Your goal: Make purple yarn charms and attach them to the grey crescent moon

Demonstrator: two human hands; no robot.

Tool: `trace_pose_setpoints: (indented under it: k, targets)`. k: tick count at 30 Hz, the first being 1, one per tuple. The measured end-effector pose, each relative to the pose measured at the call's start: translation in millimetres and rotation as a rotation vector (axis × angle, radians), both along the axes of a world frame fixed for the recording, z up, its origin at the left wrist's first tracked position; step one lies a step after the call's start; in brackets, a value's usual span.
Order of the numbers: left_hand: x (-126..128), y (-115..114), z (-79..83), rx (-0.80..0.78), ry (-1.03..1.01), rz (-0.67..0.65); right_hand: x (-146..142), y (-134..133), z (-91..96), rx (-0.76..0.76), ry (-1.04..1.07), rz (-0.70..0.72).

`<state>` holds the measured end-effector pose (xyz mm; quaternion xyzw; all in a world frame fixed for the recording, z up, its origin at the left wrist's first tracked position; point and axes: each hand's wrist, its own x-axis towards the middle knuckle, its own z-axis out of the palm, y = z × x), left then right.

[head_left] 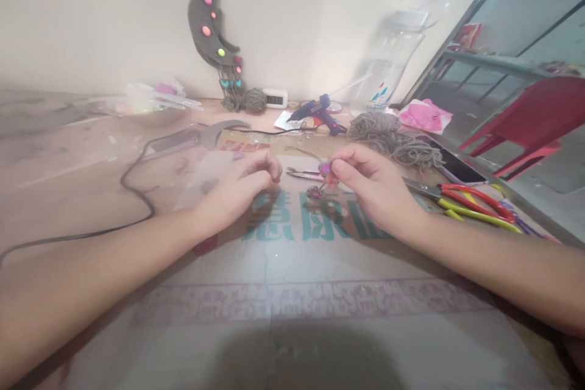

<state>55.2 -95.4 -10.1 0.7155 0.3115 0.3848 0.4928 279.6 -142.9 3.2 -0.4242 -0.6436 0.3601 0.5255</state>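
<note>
My right hand (372, 186) pinches a small purple charm (325, 168) with a grey edge between thumb and forefinger. Just below it, a second small grey-and-purple piece (315, 192) seems joined by a short cord. Across from it, my left hand (249, 183) is closed, its fingers curled and thumb drawn in; whatever it holds, if anything, is hidden. Between the hands lie small pointed scissors or snips (304, 175), partly behind the charm. Under both hands is a printed cardboard sheet (292, 262) with green characters.
A blue glue gun (315, 111), a grey yarn skein (377, 131) and a glass jug (388, 64) stand toward the wall. Red-and-yellow-handled scissors (475, 202) and a phone (457, 164) lie right. A black cable (148, 195) curves at left. A decorated grey crescent (205, 30) hangs behind.
</note>
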Motion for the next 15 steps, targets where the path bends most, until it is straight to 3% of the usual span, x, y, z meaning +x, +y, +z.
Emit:
trace_pose_setpoints:
  k: [10,15]
  targets:
    - [3.5,-5.8,4.5,0.019,0.147,0.09,-0.8,-0.5,0.8,-0.001,-0.01,0.019]
    - [2.7,-6.0,4.6,0.171,0.26,0.088,-0.6,-0.8,1.4,-0.008,-0.024,0.031]
